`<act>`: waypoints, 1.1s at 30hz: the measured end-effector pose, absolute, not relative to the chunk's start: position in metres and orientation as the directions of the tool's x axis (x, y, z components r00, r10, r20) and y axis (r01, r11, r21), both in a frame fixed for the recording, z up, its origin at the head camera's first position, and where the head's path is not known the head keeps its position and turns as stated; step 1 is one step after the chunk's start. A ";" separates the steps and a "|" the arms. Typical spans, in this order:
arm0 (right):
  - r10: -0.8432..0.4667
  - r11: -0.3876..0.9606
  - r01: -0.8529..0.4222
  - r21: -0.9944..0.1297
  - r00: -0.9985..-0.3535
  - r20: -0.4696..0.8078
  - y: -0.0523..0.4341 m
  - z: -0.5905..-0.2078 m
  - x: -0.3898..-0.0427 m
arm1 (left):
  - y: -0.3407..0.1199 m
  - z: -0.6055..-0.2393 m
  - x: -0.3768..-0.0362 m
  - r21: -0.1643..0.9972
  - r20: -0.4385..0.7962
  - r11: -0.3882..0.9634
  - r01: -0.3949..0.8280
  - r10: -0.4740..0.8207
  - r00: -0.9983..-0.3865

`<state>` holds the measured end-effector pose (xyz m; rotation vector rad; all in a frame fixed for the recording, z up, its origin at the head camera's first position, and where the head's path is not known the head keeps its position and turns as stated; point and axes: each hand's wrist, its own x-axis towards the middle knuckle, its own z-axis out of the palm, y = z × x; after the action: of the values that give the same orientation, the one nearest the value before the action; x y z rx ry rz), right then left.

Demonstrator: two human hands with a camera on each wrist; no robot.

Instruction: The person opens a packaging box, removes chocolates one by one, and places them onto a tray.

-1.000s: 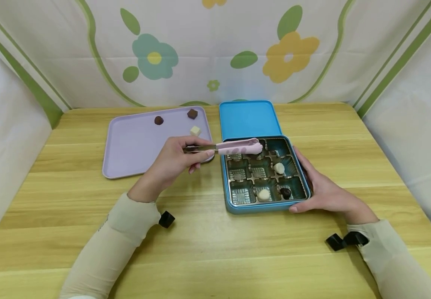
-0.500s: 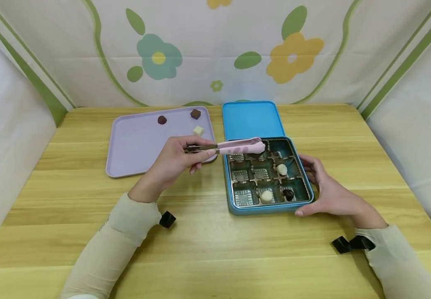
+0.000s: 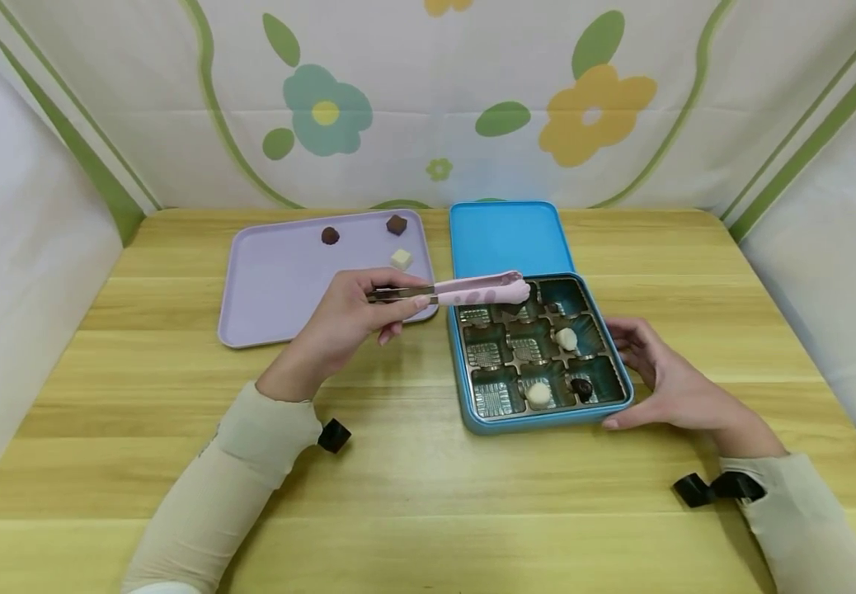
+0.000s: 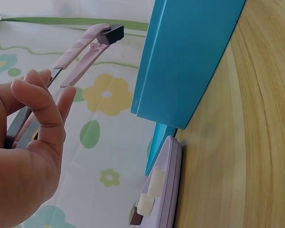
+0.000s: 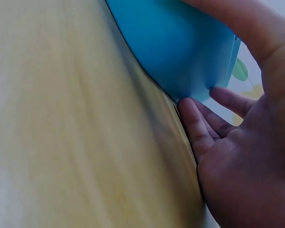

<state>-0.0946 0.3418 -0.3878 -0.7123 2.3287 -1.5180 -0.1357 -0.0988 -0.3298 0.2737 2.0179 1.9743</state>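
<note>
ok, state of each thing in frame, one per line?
tongs: tips closed on a dark piece, over the box's far row
left hand: grips the tongs
right hand: fingers against the box's right side
blue box: open, three pieces inside
lid: off, behind the box
purple tray: three pieces

Both arms in long, close-fitting cream sleeves reaching to the wrists. 1 black strap with clip below each cuff. Left hand and right hand bare, no rings visible.

L hand raised w/ fingers curled in a pinch; R hand low, fingers relaxed, spread.
</note>
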 end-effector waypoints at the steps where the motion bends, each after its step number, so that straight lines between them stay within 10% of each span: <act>1: -0.536 0.329 -0.252 -0.910 -0.843 0.039 0.342 -0.388 -0.095 | -0.099 -0.330 -0.135 0.996 -0.084 0.032 -0.078 0.342 -0.936; 33: -0.494 0.514 -0.237 -0.824 -0.867 -0.059 0.328 -0.383 -0.086 | -0.105 -0.332 -0.134 0.995 -0.105 0.030 -0.100 0.321 -0.941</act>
<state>-0.0862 0.3276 -0.3834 -0.6143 2.4727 -1.2806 -0.1337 -0.1048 -0.3318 0.2263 2.0123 1.9850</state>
